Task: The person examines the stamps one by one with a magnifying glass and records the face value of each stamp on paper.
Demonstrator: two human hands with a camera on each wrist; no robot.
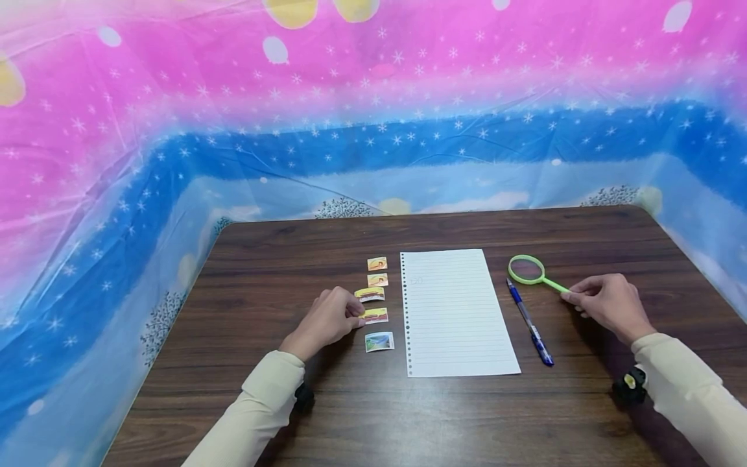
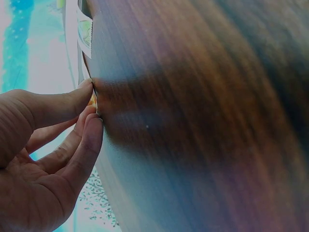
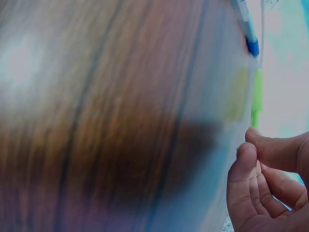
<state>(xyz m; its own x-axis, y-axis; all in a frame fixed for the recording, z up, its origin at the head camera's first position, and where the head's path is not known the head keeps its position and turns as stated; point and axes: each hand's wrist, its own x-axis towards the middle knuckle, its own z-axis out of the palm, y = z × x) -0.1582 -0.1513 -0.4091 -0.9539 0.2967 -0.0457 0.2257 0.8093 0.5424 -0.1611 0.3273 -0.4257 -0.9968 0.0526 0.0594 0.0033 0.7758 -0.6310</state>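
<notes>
My left hand has thumb and fingertip at the edges of a yellow and red postage stamp, fourth from the top in a column of several stamps. In the left wrist view, that stamp shows only as a thin edge between thumb and finger. Just above it lies another yellow and red stamp; a blue-green landscape stamp lies below. On the right, my right hand pinches the handle end of a green magnifying glass, its lens toward the paper.
A lined, hole-punched sheet of paper lies in the middle of the dark wooden table. Between it and my right hand is a blue pen. Two orange stamps top the column. A pink and blue patterned curtain surrounds the table.
</notes>
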